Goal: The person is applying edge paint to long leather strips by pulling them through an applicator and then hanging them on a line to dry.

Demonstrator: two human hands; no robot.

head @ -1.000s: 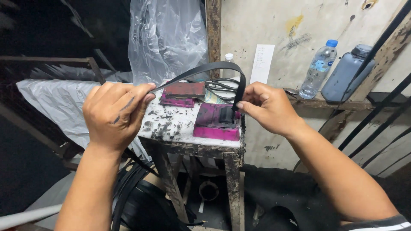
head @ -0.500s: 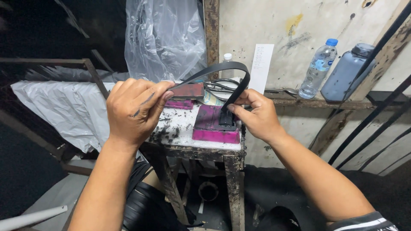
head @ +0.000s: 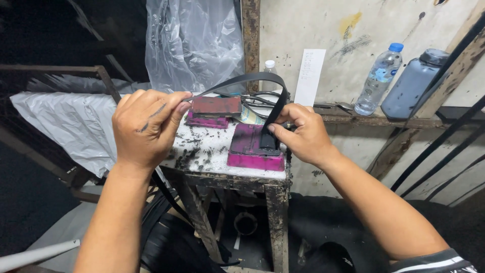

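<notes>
Over a grimy work surface (head: 212,151), the right hand (head: 298,134) has lowered, its grip pressing the black rubber strip (head: 242,80) onto a magenta block (head: 250,149); the left hand (head: 144,126) pinches its other end.

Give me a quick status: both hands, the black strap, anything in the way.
Left hand pinches black strap, raised. Right hand presses strap end onto magenta block. Second block sits beside it, clear of the strap.
</notes>
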